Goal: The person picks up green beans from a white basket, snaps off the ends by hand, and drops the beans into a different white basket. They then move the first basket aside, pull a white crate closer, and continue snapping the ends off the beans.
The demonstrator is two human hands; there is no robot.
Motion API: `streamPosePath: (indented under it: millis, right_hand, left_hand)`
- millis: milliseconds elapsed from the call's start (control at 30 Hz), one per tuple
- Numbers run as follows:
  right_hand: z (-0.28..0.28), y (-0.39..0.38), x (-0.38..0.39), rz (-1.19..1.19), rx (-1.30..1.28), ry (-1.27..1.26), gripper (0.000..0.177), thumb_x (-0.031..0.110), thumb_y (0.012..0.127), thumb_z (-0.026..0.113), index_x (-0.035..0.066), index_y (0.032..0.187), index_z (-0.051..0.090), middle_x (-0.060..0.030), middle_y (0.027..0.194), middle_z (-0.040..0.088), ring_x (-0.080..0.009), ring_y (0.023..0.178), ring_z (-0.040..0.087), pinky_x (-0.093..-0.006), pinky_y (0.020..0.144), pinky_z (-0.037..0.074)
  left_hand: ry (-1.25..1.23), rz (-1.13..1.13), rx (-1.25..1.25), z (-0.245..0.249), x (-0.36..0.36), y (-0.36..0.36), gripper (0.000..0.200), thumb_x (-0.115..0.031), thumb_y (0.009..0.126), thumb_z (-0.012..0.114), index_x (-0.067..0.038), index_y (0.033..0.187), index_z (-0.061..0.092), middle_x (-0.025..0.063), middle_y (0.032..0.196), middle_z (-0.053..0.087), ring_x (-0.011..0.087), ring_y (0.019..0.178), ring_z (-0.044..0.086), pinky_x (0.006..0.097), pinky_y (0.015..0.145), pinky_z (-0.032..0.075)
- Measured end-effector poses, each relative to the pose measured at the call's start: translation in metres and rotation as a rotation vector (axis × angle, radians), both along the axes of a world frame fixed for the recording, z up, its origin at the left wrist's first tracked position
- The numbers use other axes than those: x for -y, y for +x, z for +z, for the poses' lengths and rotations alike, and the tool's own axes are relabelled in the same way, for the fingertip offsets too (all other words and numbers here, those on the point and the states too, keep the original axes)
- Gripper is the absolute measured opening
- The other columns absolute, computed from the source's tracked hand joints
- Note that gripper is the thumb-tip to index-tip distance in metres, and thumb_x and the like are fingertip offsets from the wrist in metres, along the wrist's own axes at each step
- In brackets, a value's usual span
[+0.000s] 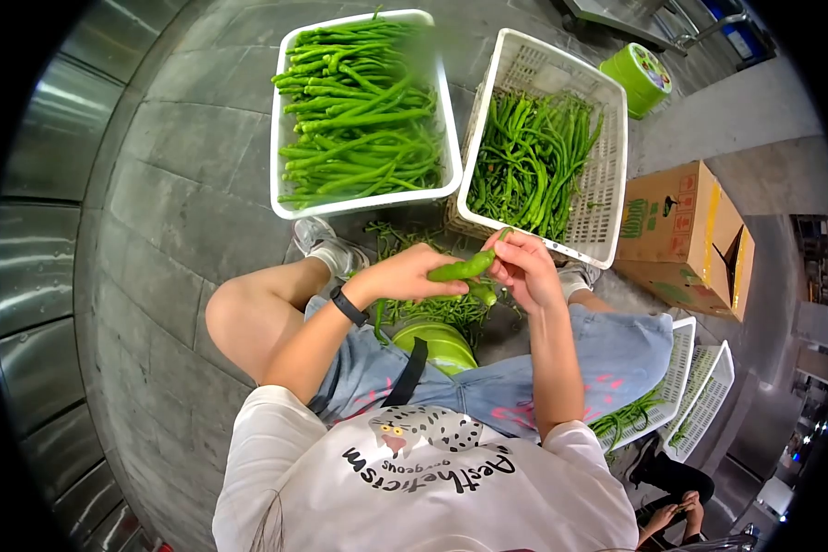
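Observation:
My left hand is closed around green chili peppers, whose ends stick out past the fingers over my lap. The fingers of my right hand are closed at the stem end of one pepper. Under my hands, a pile of green stem trimmings lies on the floor between my feet. Beyond them at the left stands a white tub of long green peppers laid in rows. To its right, a white slatted basket holds more green peppers in a loose heap.
A cardboard box stands right of the basket, with a green drum behind it. Stacked white baskets with green pieces sit by my right leg. Another person's hands show at lower right. A lime-green stool is between my legs.

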State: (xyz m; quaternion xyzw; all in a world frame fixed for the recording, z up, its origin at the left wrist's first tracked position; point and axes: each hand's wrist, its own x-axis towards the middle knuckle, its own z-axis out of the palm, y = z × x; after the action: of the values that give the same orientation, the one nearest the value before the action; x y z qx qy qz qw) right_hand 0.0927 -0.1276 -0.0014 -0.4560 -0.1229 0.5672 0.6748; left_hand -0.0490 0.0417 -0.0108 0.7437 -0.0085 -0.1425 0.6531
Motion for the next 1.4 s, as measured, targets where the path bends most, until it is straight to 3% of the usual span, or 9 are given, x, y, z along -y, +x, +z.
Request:
streamPosePath:
  millis: [233, 400, 467, 667, 767, 1000, 1167, 1267, 1400]
  right_hand:
    - [0.010, 0.000, 0.002, 0.054, -0.316, 0.235, 0.020, 0.017, 0.090, 0.054, -0.001, 0.082, 0.055, -0.0033, 0.061, 0.047, -0.0062, 0.049, 0.038, -0.0183, 0.043, 0.029]
    - [0.026, 0.013, 0.015, -0.153, 0.091, 0.154, 0.016, 0.015, 0.087, 0.061, 0.002, 0.078, 0.055, -0.0024, 0.065, 0.051, -0.0060, 0.053, 0.042, -0.0185, 0.046, 0.030]
    - [0.019, 0.016, 0.023, -0.144, 0.406, -0.208, 0.017, 0.015, 0.084, 0.066, 0.005, 0.074, 0.057, 0.0014, 0.063, 0.052, -0.0038, 0.055, 0.044, -0.0187, 0.048, 0.031]
    - [-0.055, -0.021, 0.030, 0.461, 1.039, -0.488, 0.025, 0.024, 0.079, 0.072, 0.001, 0.087, 0.064, 0.0008, 0.065, 0.057, -0.0081, 0.058, 0.049, -0.0236, 0.058, 0.043]
    - [-0.068, -0.032, 0.020, 0.263, 1.081, -0.352, 0.024, 0.022, 0.078, 0.073, 0.002, 0.090, 0.065, -0.0024, 0.071, 0.061, -0.0098, 0.062, 0.053, -0.0252, 0.061, 0.045]
    - [-0.057, -0.058, -0.040, -0.037, 0.921, -0.286, 0.027, 0.023, 0.079, 0.074, 0.000, 0.085, 0.062, -0.0047, 0.072, 0.062, -0.0091, 0.062, 0.054, -0.0232, 0.060, 0.045]
    - [-0.074, -0.064, -0.046, -0.179, 1.002, -0.346, 0.025, 0.021, 0.077, 0.067, -0.002, 0.079, 0.056, -0.0136, 0.070, 0.063, -0.0245, 0.062, 0.063, -0.0324, 0.059, 0.048]
    - [-0.058, -0.055, -0.038, -0.296, 0.582, -0.263, 0.015, 0.014, 0.086, 0.057, -0.001, 0.088, 0.054, -0.0088, 0.071, 0.063, -0.0134, 0.063, 0.060, -0.0279, 0.058, 0.048]
    - [-0.036, -0.026, -0.026, -0.439, 0.487, -0.200, 0.012, 0.013, 0.091, 0.056, 0.002, 0.088, 0.053, 0.0005, 0.069, 0.058, -0.0031, 0.058, 0.049, -0.0190, 0.050, 0.037]
  left_hand:
    - [0.014, 0.026, 0.005, -0.015, -0.001, 0.003, 0.037, -0.031, 0.088, 0.063, -0.007, 0.117, 0.060, 0.0052, 0.063, 0.060, 0.0106, 0.043, 0.054, 0.0250, 0.043, 0.044]
    - [-0.274, 0.337, -0.080, -0.020, -0.004, 0.002, 0.035, -0.027, 0.093, 0.055, -0.004, 0.119, 0.053, 0.0018, 0.072, 0.055, 0.0061, 0.049, 0.047, 0.0222, 0.047, 0.040]
    - [-0.434, 0.489, -0.046, -0.017, -0.016, 0.004, 0.037, -0.035, 0.095, 0.050, -0.004, 0.115, 0.051, 0.0016, 0.069, 0.050, 0.0073, 0.049, 0.045, 0.0228, 0.048, 0.039]
    - [-0.744, 0.989, -0.137, -0.035, -0.038, 0.010, 0.038, -0.047, 0.092, 0.051, -0.009, 0.093, 0.052, 0.0012, 0.070, 0.049, 0.0100, 0.054, 0.046, 0.0262, 0.054, 0.042]
    - [-0.768, 1.053, -0.202, -0.045, -0.033, 0.011, 0.034, -0.044, 0.091, 0.055, -0.011, 0.089, 0.051, 0.0014, 0.072, 0.051, 0.0108, 0.056, 0.047, 0.0280, 0.055, 0.044]
    - [-0.738, 0.995, -0.274, -0.060, -0.003, 0.020, 0.030, -0.040, 0.090, 0.058, -0.011, 0.091, 0.053, 0.0016, 0.077, 0.055, 0.0126, 0.065, 0.054, 0.0268, 0.061, 0.047]
    - [-0.739, 1.012, -0.194, -0.062, -0.001, 0.019, 0.027, -0.036, 0.092, 0.056, -0.010, 0.096, 0.055, 0.0004, 0.082, 0.057, 0.0119, 0.074, 0.054, 0.0267, 0.067, 0.045]
    - [-0.795, 0.910, -0.218, -0.059, -0.007, 0.017, 0.026, -0.033, 0.094, 0.054, -0.008, 0.098, 0.055, 0.0041, 0.090, 0.059, 0.0154, 0.081, 0.058, 0.0306, 0.071, 0.049]
    - [-0.838, 0.776, -0.265, -0.047, -0.005, 0.016, 0.031, -0.032, 0.095, 0.050, -0.005, 0.109, 0.054, 0.0082, 0.097, 0.061, 0.0198, 0.091, 0.061, 0.0377, 0.078, 0.053]
